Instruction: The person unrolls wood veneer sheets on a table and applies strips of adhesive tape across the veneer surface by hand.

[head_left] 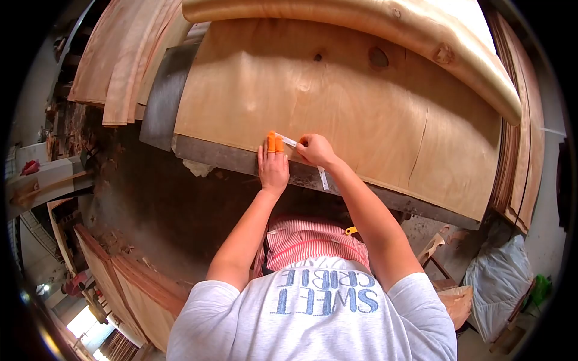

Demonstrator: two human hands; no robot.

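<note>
A wide wood veneer sheet [337, 102] with knots and a long crack lies on a grey table [223, 157]. My left hand [274, 163] rests at the sheet's near edge, its fingers stretched forward, two of them with orange covers. Beside it on the right, my right hand [313, 149] is closed round a white strip [323, 178]. One end of the strip reaches toward my left fingertips, and the other hangs past the table edge. The far part of the sheet, or another one, is rolled up [361, 18].
Stacked veneer sheets [114, 54] stand at the upper left, with more [521, 156] at the right. Boards [132, 289] lie at the lower left. A whitish plastic bag [497, 283] is at the lower right. A striped apron [316, 243] covers my waist.
</note>
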